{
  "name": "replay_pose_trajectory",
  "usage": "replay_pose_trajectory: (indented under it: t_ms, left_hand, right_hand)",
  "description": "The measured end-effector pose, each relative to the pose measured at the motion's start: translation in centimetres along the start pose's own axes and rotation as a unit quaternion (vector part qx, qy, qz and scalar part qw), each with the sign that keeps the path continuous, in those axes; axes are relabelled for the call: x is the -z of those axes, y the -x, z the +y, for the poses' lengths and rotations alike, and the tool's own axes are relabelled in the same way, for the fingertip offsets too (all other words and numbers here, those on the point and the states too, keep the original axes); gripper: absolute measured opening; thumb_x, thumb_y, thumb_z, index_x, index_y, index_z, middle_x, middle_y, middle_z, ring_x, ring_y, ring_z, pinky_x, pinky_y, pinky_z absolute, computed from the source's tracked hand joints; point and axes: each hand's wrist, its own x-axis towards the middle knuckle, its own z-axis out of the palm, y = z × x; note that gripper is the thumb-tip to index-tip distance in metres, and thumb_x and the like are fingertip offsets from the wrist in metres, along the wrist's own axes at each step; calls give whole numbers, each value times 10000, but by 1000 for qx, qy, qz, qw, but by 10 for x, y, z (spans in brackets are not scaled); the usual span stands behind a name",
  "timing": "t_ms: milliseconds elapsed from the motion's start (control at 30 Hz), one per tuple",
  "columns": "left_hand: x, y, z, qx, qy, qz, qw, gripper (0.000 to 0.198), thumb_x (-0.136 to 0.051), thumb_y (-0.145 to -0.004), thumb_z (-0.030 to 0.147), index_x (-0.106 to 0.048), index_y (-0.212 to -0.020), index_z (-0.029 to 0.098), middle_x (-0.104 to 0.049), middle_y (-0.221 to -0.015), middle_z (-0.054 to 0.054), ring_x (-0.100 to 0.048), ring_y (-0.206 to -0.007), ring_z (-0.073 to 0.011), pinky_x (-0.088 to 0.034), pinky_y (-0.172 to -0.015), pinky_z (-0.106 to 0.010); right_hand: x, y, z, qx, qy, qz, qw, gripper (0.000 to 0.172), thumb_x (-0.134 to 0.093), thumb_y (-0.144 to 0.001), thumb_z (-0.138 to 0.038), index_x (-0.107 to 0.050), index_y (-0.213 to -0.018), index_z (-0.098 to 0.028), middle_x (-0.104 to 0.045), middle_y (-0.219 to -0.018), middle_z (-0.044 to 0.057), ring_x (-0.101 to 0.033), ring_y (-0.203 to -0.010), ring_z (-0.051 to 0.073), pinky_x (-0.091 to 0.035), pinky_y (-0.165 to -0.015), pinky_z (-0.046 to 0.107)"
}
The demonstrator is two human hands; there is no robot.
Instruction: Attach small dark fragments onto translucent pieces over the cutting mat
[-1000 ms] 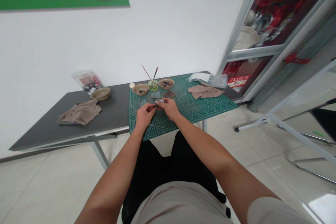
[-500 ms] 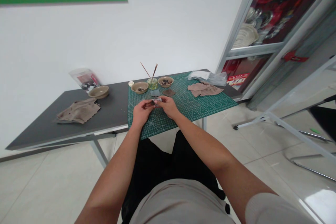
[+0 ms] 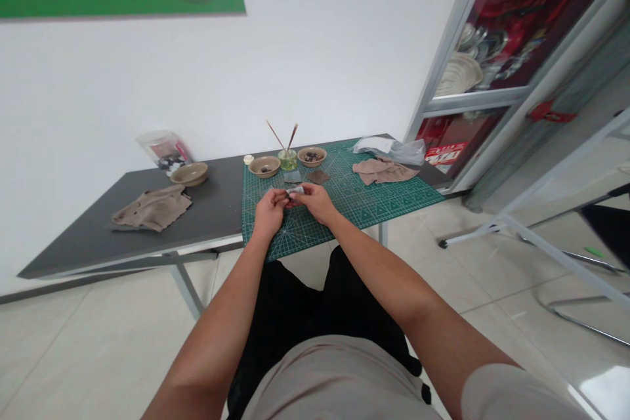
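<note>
Above the near part of a green cutting mat (image 3: pixel 339 207), my two hands meet at the fingertips. My right hand (image 3: pixel 319 202) is closed on a small light grey folded piece (image 3: pixel 296 191), which could be paper or cloth. My left hand (image 3: pixel 270 210) pinches at its left end, where a small dark thing is mostly hidden by the fingers. Just beyond the hands lie a grey-blue square sheet (image 3: pixel 292 176) and a brown square sheet (image 3: pixel 318 176), both flat on the mat.
At the mat's back stand a bowl (image 3: pixel 256 172) with a small dark piece, a glass jar (image 3: pixel 288 156) with two brushes, and a bowl (image 3: pixel 322 157) of dark pieces. A brown cloth (image 3: pixel 381 170) and plastic bag (image 3: pixel 411 151) lie right; another cloth (image 3: pixel 152 209), bowl (image 3: pixel 189 178) and clear container (image 3: pixel 160 147) left.
My head view has shifted slightly, so everything sits a little lower in the picture. My fingers have moved slightly around the grey piece, and both hands stay together over the mat.
</note>
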Motion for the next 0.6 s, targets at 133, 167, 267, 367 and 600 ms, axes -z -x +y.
replay_pose_trajectory:
  t_ms: [133,167,267,367,600]
  left_hand:
    - [-1,1,0,3,7,-8,1000,65,-541,-767,149,-555,-815,190,-680,-712,-2,-666,-675,-160,-547,-713,-318]
    - [-1,1,1,3,-2,-7,1000,63,-541,-768,148,-561,-812,189,-680,-706,0,-666,-669,-159,-545,-707,-314]
    - [-2,1,1,9,-18,4,1000,101,-538,-776,148,-600,-848,181,-687,-711,-4,-665,-654,-159,-543,-693,-310]
    - [-2,1,0,-9,-21,38,999,218,-556,-775,153,-645,-973,175,-705,-799,-21,-669,-688,-157,-545,-724,-317]
    - [3,0,-2,-35,-58,101,993,194,-675,-729,222,-690,-917,175,-710,-833,-36,-644,-727,-156,-523,-737,-301]
  right_hand:
    - [2,-1,3,-4,25,0,1000,338,-785,-616,-425,-665,-779,-155,-666,-719,6,-616,-655,141,-535,-687,306]
    - [2,-2,5,-1,34,10,999,335,-776,-625,-433,-663,-771,-154,-665,-714,8,-616,-651,142,-535,-682,305]
    - [2,-4,10,9,60,60,996,330,-740,-656,-456,-646,-762,-158,-654,-708,11,-613,-652,147,-531,-655,298]
    - [2,-4,12,21,61,94,993,324,-691,-703,-473,-632,-799,-170,-642,-734,6,-605,-681,145,-525,-662,288]
    - [4,-1,6,103,137,118,978,245,-656,-761,-413,-681,-770,-169,-622,-779,9,-562,-766,133,-461,-746,260]
